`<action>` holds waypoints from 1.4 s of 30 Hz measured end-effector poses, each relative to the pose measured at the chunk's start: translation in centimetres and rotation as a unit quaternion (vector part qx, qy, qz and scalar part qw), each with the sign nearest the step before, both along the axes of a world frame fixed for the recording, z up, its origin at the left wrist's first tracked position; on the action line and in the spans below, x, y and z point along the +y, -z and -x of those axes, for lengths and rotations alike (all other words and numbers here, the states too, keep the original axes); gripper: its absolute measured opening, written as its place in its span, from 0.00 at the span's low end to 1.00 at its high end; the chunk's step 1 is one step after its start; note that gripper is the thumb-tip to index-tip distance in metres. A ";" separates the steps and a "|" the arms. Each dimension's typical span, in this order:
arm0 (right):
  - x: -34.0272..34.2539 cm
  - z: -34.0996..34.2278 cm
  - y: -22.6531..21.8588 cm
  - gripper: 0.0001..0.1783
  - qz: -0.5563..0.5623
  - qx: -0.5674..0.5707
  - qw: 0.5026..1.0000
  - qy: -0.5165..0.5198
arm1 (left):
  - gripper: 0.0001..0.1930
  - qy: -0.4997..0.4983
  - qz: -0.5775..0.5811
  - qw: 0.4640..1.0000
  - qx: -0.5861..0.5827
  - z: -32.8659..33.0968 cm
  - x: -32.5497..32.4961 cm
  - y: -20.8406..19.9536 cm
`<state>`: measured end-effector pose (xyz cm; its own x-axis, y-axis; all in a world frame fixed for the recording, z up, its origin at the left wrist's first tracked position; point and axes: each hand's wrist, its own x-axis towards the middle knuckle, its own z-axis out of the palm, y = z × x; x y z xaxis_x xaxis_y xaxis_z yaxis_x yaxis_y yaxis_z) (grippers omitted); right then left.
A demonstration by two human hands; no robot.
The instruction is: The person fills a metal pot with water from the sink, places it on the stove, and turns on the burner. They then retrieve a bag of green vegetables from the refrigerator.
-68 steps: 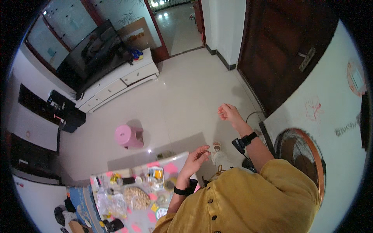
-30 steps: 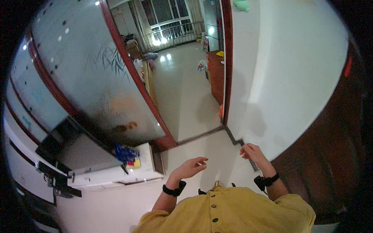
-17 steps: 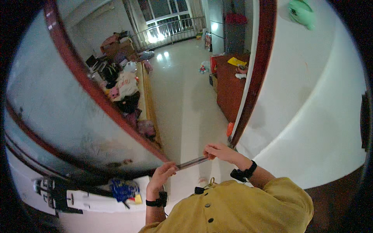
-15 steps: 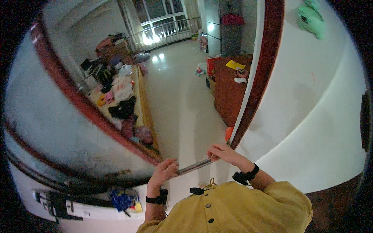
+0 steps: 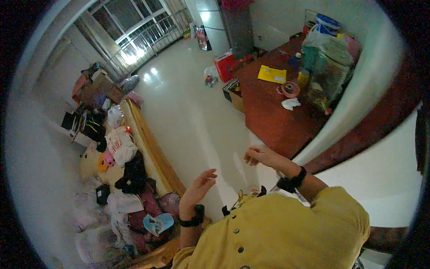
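Note:
My left hand hangs in the air in front of my chest, fingers stretched out and slightly apart, with nothing in it. Level with it and to the right, my right hand has its fingers loosely bent and also holds nothing. Both wrists carry black bands. The right hand is nearest to the front corner of a reddish-brown table, without visible contact. On that table lie a yellow packet, a small round pink container and a crumpled white tissue.
On the left runs a wooden-edged bed heaped with clothes, bags and a light-blue cap. Ahead, a red box and a small toy stand on the pale tiled floor. A door frame rises close on my right.
I have moved forward through the doorway into the room, and the view has turned right. More of the bed and table shows. My hands are lifted in front of me.

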<state>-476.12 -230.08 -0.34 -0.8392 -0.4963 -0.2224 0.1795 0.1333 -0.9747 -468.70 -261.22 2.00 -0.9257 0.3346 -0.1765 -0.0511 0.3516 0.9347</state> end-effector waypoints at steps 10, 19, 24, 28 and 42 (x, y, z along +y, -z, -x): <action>-20.9 29.5 -0.8 0.23 0.025 0.065 0.985 -0.159 | 0.32 -0.238 0.008 0.971 -0.029 19.1 -21.9 2.1; -23.2 51.4 -0.6 0.20 0.022 -0.008 0.998 0.064 | 0.32 -0.058 -0.076 0.995 0.036 55.9 -28.0 -1.7; -24.5 65.1 0.7 0.20 0.031 0.012 0.991 0.133 | 0.33 0.065 -0.053 0.995 0.048 74.0 -27.3 -2.6; -29.1 79.6 0.3 0.20 0.023 0.009 0.995 0.096 | 0.33 0.030 0.004 0.999 0.023 85.4 -30.7 -2.9; -48.9 122.4 0.7 0.20 -0.006 0.059 0.996 -0.065 | 0.32 -0.130 -0.049 0.990 -0.011 124.4 -57.4 0.7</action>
